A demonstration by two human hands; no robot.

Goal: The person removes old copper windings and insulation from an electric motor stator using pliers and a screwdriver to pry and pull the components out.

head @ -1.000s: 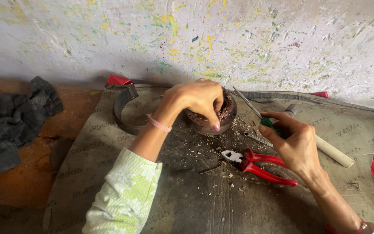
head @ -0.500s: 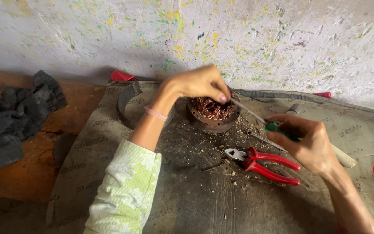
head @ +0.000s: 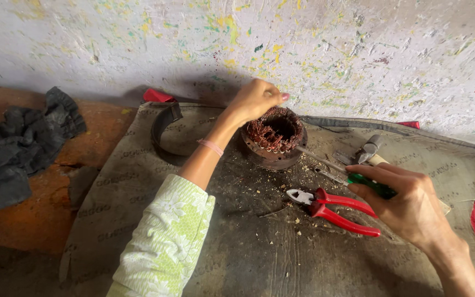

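While the copper-wound stator [head: 273, 137] is steadied by the left hand [head: 255, 100], fingers curled on its rim, a green-handled screwdriver [head: 353, 179] is gripped tightly in the right hand [head: 408, 203] for prying.

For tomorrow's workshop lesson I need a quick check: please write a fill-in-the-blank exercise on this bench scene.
1. The left hand rests on a round motor stator wound with ____ wire.
2. The right hand holds a screwdriver with a ____ handle.
3. The pliers lying on the mat have ____ handles.
4. A dark ____ lies at far left.

Missing words: copper; green; red; cloth
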